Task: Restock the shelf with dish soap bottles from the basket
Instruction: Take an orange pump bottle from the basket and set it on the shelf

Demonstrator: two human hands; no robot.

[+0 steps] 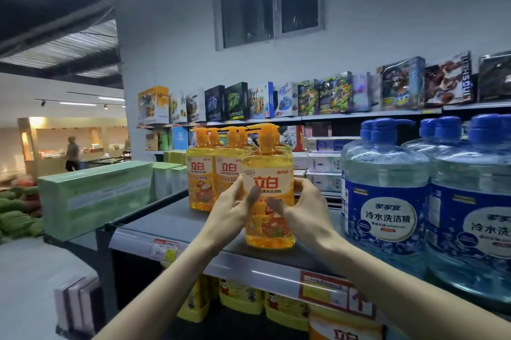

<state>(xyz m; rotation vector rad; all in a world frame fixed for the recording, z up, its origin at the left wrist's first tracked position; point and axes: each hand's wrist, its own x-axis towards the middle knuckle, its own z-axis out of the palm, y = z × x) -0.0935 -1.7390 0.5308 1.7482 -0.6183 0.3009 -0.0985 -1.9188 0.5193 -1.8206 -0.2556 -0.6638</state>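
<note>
Head: orange 立白 bottle [268, 164]

Big blue-capped jugs [384, 187] at right, toy boxes [276, 99] in a row above, green cartons [94, 195] at left, dark window [271, 5] higher up.

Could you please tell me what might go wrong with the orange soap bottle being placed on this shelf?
The front orange bottle, held by the left hand and right hand, sits near the front edge of the shelf; released there, it could tip off. Pushed back too hard, it might knock the orange bottles behind it.
</note>
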